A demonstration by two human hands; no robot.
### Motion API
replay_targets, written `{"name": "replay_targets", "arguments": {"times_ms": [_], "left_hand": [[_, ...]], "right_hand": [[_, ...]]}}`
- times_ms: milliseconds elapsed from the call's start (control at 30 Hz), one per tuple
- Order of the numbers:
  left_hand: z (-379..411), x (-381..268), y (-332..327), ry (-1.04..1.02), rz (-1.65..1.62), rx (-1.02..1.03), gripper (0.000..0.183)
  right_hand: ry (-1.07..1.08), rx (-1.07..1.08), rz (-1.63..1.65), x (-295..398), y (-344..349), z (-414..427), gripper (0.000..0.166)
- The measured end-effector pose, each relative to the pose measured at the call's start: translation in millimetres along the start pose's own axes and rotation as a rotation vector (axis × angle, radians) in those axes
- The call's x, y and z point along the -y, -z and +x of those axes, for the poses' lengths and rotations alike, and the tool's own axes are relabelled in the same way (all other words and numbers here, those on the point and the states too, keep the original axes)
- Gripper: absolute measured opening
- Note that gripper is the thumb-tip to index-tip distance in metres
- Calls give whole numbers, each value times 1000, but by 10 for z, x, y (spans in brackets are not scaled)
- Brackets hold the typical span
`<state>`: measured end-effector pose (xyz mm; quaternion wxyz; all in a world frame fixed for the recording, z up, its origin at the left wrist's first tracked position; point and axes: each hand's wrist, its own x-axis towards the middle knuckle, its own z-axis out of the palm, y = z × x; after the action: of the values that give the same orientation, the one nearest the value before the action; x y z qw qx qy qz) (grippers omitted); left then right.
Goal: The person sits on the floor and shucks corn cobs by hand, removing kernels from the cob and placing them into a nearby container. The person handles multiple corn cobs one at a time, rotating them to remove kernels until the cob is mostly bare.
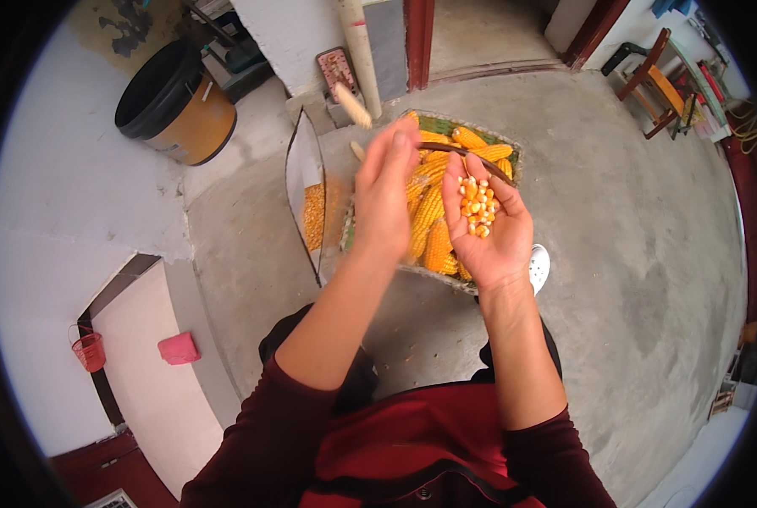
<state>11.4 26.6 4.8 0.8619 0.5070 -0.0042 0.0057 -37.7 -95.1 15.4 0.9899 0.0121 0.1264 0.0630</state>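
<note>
Loose yellow corn kernels (478, 206) rest in the cupped, upturned palm of my right hand (505, 235). My left hand (381, 197), slightly blurred, is raised beside it over a woven basket (517, 149). A bare corncob (353, 106) appears in mid-air just past the left hand, seemingly apart from its fingers, which are partly hidden. Yellow ears of corn (430, 213) fill the basket beneath both hands, and its dark curved handle (496, 171) passes behind my right fingertips. Left of the basket stands an open sack (299, 184) with loose kernels (314, 216) inside.
A black-and-orange bucket (175, 105) stands by the left wall, and a pipe (358, 51) rises beyond the basket. A pink cloth (178, 348) lies on a pale ledge at left. At far right is a wooden chair (661, 89). A white shoe (539, 270) is beside the basket.
</note>
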Motion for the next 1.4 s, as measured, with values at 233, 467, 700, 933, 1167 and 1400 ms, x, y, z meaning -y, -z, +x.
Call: {"name": "replay_targets", "arguments": {"times_ms": [233, 467, 700, 933, 1167, 1400], "left_hand": [[-366, 89, -438, 453, -801, 19, 40], [-421, 53, -555, 530, -969, 110, 37], [-395, 84, -552, 504, -1022, 109, 39], [-432, 54, -529, 43, -442, 242, 33], [-456, 122, -745, -462, 529, 156, 18], [-442, -234, -744, -690, 863, 182, 16]], "right_hand": [[406, 204, -452, -37, -254, -112, 52], [730, 269, -1014, -138, -273, -130, 64], [936, 148, -1394, -118, -282, -152, 64], [413, 115, -542, -121, -131, -130, 50], [16, -26, 29, -9, -65, -125, 43], [20, 19, -287, 27, 109, -173, 39]]}}
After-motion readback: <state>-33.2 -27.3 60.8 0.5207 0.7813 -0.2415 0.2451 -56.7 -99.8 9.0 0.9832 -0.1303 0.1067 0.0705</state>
